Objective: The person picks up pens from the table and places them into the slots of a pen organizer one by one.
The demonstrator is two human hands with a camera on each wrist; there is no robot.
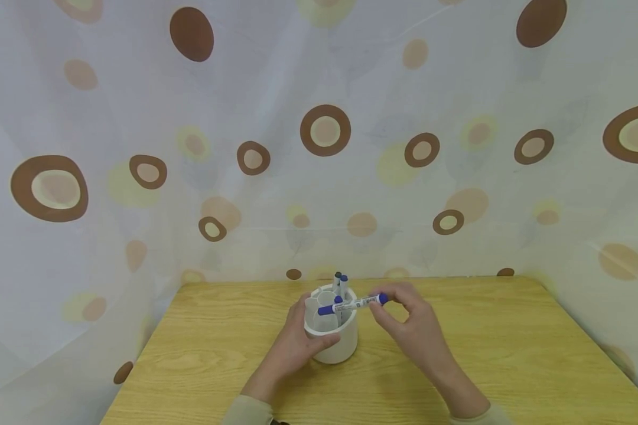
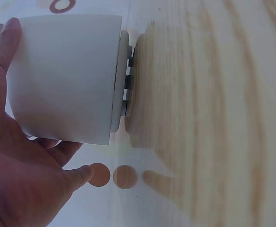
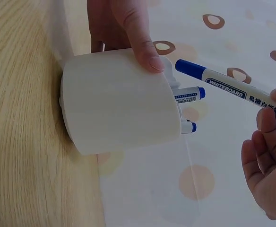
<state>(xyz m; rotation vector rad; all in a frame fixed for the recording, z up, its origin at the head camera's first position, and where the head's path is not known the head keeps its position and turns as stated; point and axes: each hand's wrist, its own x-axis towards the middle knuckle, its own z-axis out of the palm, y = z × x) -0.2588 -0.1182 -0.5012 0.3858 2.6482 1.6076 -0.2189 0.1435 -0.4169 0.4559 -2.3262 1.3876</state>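
Note:
A round white pen holder (image 1: 338, 349) stands on the table, with dividers inside. My left hand (image 1: 291, 343) holds it from the left, the thumb across the front near the rim and the other fingers behind. Above the opening, my right hand (image 1: 416, 321) pinches a blue-capped whiteboard marker (image 1: 357, 304) near one end. This marker lies almost level, its cap pointing left over the holder. Several markers stand inside, among them a dark-capped marker (image 1: 337, 282) and a blue-capped marker (image 3: 189, 94). In the left wrist view, small grey feet (image 2: 128, 82) show under the holder's base.
The wood-grained table (image 1: 223, 348) reaches back to a pale curtain (image 1: 276, 195) patterned with brown and yellow spots. The curtain also closes in the left and right sides.

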